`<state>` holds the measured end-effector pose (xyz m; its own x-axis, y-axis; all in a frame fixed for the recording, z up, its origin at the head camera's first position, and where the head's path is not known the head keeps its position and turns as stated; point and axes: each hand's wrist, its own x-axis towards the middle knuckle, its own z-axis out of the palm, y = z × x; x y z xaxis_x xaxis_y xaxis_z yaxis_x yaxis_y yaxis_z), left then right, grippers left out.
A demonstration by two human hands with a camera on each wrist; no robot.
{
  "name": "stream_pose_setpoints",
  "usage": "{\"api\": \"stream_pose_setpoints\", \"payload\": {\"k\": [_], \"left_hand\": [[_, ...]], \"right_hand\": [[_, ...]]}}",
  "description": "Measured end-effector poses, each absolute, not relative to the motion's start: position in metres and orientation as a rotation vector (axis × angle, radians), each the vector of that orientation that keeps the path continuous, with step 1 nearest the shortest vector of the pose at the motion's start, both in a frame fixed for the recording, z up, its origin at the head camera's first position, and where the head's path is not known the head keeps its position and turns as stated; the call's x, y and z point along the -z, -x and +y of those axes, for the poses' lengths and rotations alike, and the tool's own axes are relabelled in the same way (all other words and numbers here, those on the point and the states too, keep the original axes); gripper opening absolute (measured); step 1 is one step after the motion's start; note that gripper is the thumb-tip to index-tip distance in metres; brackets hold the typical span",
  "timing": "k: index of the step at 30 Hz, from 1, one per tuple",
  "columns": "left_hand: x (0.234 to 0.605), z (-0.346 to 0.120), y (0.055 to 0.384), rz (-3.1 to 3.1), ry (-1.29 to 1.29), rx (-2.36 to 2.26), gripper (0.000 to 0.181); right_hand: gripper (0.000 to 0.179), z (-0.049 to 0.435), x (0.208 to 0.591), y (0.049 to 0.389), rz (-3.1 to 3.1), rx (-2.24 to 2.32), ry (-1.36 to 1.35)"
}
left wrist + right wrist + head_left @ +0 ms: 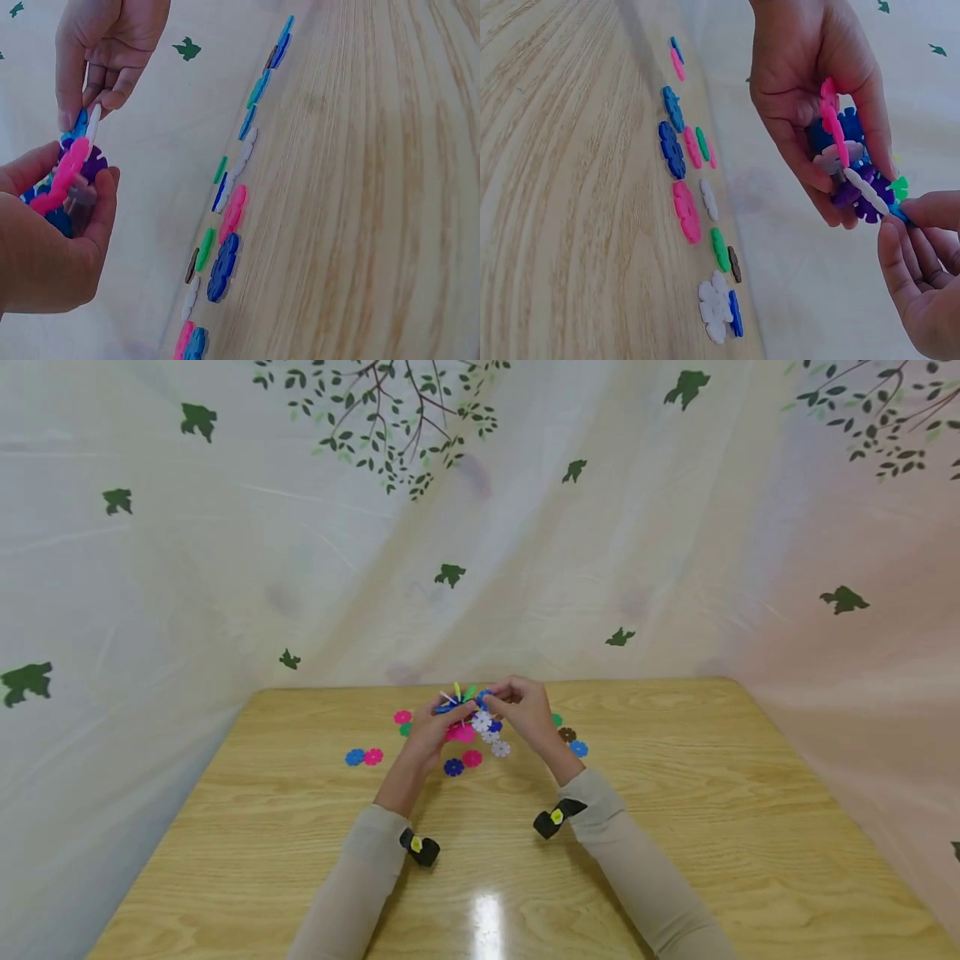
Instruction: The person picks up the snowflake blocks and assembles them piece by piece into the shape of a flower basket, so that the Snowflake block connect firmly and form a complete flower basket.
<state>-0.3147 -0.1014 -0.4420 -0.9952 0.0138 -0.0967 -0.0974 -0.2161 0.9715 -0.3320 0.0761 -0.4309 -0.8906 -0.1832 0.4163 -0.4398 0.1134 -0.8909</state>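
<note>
My left hand grips a cluster of interlocked snowflake discs above the far part of the table. Pink, purple, white, blue and green discs jut from it at different angles. Thumb and fingers of my right hand pinch a blue snowflake disc at the cluster's right side. In the right wrist view that disc meets the cluster's edge beside the white one, largely covered by the fingertips. The left palm and fingers hide part of the cluster.
Loose snowflake discs lie on the wooden table below and around the hands. A blue disc and a pink one sit at left; brown and light blue ones at right. A pale curtain hangs behind.
</note>
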Motion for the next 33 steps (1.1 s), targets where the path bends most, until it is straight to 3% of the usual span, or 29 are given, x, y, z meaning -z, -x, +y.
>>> {"api": "stream_pose_setpoints", "payload": {"k": [8,17,33], "left_hand": [[0.439,-0.097,0.314,1.827,0.275,-2.584,0.053],[0.439,-0.097,0.312,1.822,0.293,-2.572,0.052],[0.442,-0.1,0.316,1.742,0.311,-2.507,0.052]], "right_hand": [[0.021,0.076,0.432,0.327,-2.185,-1.964,-0.659],[0.021,0.083,0.427,0.327,-2.307,-1.93,-0.681],[0.021,0.147,0.413,0.344,-2.848,-1.319,-1.02]]}}
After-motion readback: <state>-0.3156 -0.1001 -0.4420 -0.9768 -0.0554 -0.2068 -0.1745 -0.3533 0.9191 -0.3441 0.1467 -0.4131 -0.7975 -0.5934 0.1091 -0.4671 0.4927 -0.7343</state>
